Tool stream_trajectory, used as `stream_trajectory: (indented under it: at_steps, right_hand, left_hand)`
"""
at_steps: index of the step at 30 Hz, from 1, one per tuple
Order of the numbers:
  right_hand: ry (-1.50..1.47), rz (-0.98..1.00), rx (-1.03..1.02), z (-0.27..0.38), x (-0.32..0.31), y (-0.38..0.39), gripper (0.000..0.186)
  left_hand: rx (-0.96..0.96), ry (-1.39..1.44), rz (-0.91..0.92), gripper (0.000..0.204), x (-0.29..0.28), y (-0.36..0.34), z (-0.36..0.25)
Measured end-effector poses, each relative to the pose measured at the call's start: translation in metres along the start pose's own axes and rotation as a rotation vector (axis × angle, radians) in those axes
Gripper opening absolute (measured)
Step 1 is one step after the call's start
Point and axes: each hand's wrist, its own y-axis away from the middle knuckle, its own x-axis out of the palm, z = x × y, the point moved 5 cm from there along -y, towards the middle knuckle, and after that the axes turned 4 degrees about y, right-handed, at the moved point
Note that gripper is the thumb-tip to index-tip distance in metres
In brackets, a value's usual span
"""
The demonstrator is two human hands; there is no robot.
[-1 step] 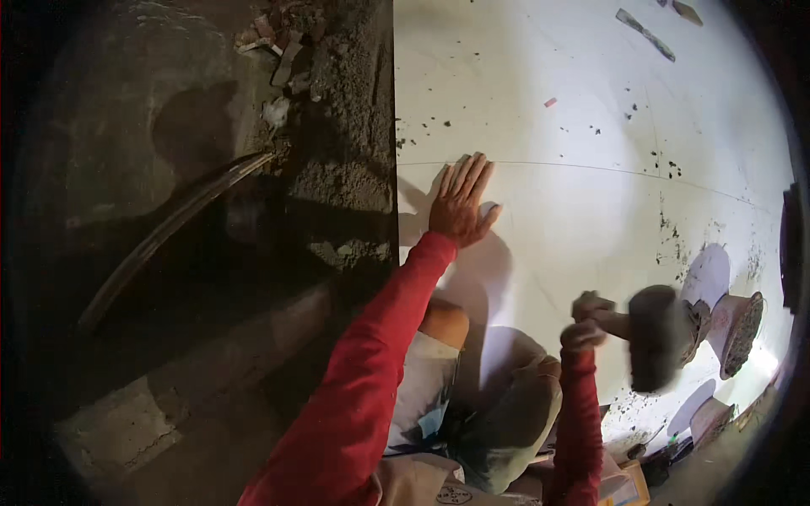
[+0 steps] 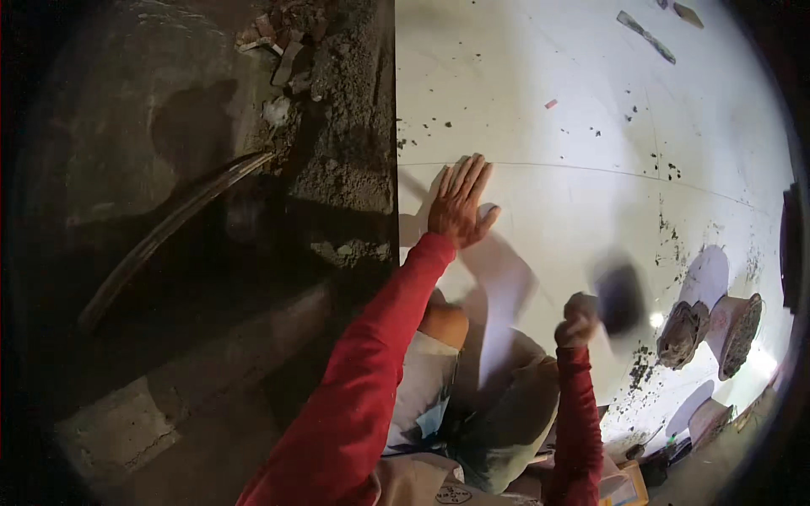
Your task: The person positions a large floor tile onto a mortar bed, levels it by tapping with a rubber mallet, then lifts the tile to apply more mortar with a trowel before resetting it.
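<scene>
My left hand (image 2: 460, 202) lies flat on a large pale floor tile (image 2: 531, 223), palm down, fingers stretched forward. Its fingertips reach the thin joint line between this tile and the one beyond. My right hand (image 2: 577, 320) is closed round the handle of a dark-headed mallet (image 2: 620, 297). Motion smears the mallet's head, which appears above the tile to the right of that hand. Whether the head touches the tile I cannot tell.
Left of the tile edge lies rough grey mortar (image 2: 346, 173) with broken rubble (image 2: 287, 63). A long curved strip (image 2: 177, 228) crosses the dark floor. Mortar-crusted round containers (image 2: 738, 337) stand at the right, and a flat narrow piece (image 2: 645, 36) lies at the far right.
The mallet's head has swung left and upward in the picture, and my right hand has tilted with it. My left hand stays in place on the tile.
</scene>
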Motion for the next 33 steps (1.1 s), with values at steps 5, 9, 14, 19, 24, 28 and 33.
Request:
stream_trajectory:
  at_steps: [5, 9, 14, 19, 24, 28, 33]
  right_hand:
    - [-0.153, -0.005, 0.167, 0.067, -0.02, -0.035, 0.062]
    - [-0.272, -0.237, -0.093, 0.016, 0.003, -0.007, 0.042]
    - [-0.028, 0.22, 0.299, 0.045, -0.001, -0.024, 0.028]
    - [-0.528, -0.391, -0.113, 0.002, 0.016, 0.007, 0.047]
    - [-0.013, 0.24, 0.188, 0.03, -0.011, -0.013, 0.034]
    - [-0.254, -0.27, -0.253, 0.007, -0.005, 0.005, 0.042]
    - [-0.075, 0.246, 0.219, 0.004, 0.0, 0.011, 0.038]
  left_hand:
    - [-0.048, -0.017, 0.019, 0.074, -0.008, 0.003, 0.012]
    - [-0.006, 0.029, -0.003, 0.075, 0.0, -0.002, -0.001]
    - [-0.06, -0.021, 0.036, 0.075, -0.004, 0.007, 0.009]
    - [-0.093, -0.037, -0.002, 0.081, 0.001, 0.008, 0.008]
    - [-0.108, -0.051, 0.006, 0.083, -0.005, 0.006, 0.013]
    - [-0.086, -0.017, 0.004, 0.085, 0.006, 0.007, 0.006]
    - [-0.162, -0.095, 0.023, 0.087, -0.003, 0.009, 0.012]
